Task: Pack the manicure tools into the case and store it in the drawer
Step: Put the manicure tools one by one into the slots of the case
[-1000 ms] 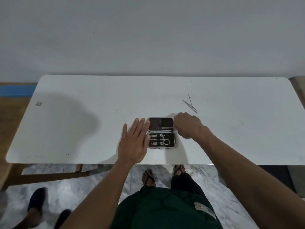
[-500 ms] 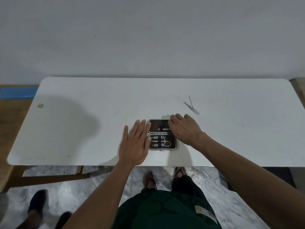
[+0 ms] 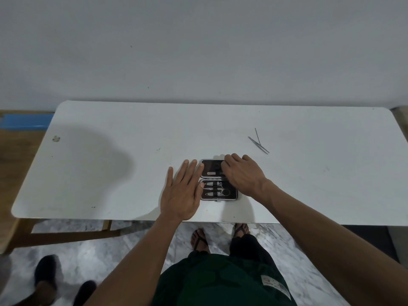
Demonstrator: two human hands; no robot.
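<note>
1. Bracing the open manicure case [image 3: 218, 191] near the middle of the table's front edge, a person works at a white table [image 3: 110, 173]; the left hand [image 3: 183, 195] lies flat with fingers spread wide, fingertips touching the case's left side.

2. Reaching over the case's far half, the right hand [image 3: 241, 173] has its fingers curled down onto the dark lining; whether they pinch a tool or merely press cannot be told, as the hand hides that spot.

3. Seating a tool well here likely means sliding it under its elastic loop along the slot rather than pushing from above, while the flat left hand stops the light case skidding toward the edge.

4. Showing two hinged halves with a metal rim and black lining, the case holds several small steel tools in its near half, among them what look like scissors with ring handles; the far half appears mostly bare.

5. Lying well apart toward the table's back right, two thin steel tools [image 3: 258, 141] remain outside, crossed over each other, so packing seems unfinished and no drawer is in view.
</note>
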